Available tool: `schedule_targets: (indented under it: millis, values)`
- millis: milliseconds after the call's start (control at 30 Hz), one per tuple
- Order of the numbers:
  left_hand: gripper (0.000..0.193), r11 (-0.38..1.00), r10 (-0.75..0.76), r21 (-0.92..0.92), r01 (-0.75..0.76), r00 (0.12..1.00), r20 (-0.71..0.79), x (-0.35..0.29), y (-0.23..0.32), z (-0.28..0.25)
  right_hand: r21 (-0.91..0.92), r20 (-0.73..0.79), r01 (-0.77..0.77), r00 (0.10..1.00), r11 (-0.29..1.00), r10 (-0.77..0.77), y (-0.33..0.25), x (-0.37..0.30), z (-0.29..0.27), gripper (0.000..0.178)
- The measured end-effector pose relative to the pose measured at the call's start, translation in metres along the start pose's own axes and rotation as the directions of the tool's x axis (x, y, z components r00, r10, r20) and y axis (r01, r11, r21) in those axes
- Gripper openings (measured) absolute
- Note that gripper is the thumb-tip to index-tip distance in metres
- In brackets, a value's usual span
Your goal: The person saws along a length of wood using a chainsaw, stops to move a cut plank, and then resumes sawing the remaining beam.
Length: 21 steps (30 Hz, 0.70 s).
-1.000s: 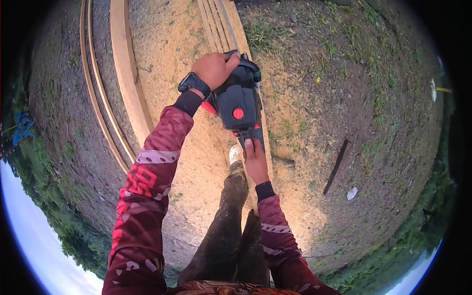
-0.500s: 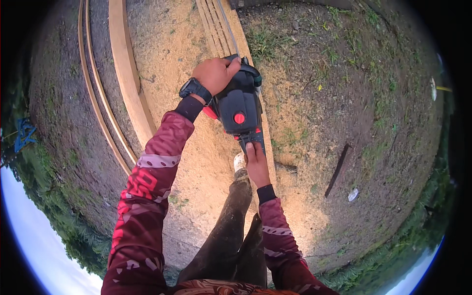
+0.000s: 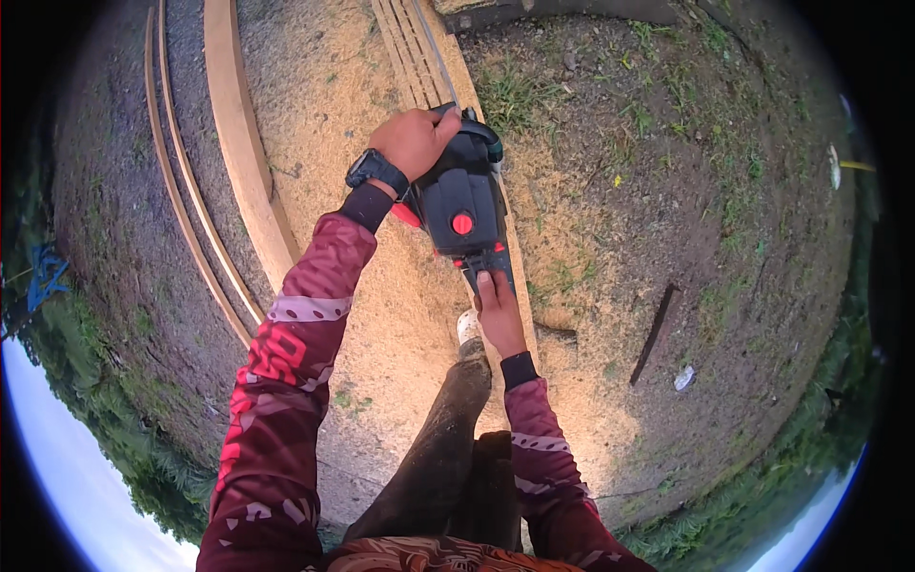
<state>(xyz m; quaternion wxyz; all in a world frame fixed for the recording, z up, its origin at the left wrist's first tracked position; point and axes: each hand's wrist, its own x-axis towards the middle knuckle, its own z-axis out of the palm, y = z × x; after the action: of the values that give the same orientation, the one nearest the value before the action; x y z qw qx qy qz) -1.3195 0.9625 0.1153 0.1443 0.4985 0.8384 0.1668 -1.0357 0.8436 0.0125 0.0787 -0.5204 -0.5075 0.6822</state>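
In the head view, the chainsaw (image 3: 462,195) sits over the timber board (image 3: 457,67), nearer its right edge, with the guide bar (image 3: 435,48) pointing toward the board's far end. The left hand (image 3: 415,143) is curled firmly around the front handle (image 3: 489,143); the right hand (image 3: 498,315) wraps the rear handle, though whether a finger presses the trigger is hidden. A lengthwise cut seems in hand; the next move calls for steady two-handed guidance, the bar kept parallel to that right edge.
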Motion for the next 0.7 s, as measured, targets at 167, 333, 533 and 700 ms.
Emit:
schedule_targets:
  millis: [167, 333, 533, 700]
  values:
    - [0.06, 0.999, -0.039, 0.012, 0.038, 0.997, 0.07, 0.023, 0.004, -0.013, 0.056, -0.077, 0.116, 0.991, 0.992, -0.112, -0.006, 0.02, 0.005, 0.036]
    - [0.061, 0.999, -0.047, 0.022, 0.046, 0.998, 0.052, 0.026, -0.002, -0.01, -0.053, -0.035, 0.03, 0.999, 0.998, -0.032, -0.013, 0.023, 0.004, 0.049]
    - [0.064, 1.0, 0.012, 0.025, -0.013, 0.999, 0.043, 0.041, -0.008, -0.013, 0.106, -0.043, 0.072, 0.997, 0.992, -0.067, -0.015, 0.035, 0.012, 0.036]
    - [0.066, 1.0, 0.028, -0.01, -0.027, 0.999, 0.046, 0.059, -0.012, -0.021, 0.014, -0.067, 0.118, 0.991, 0.993, -0.117, -0.028, 0.047, 0.011, 0.039]
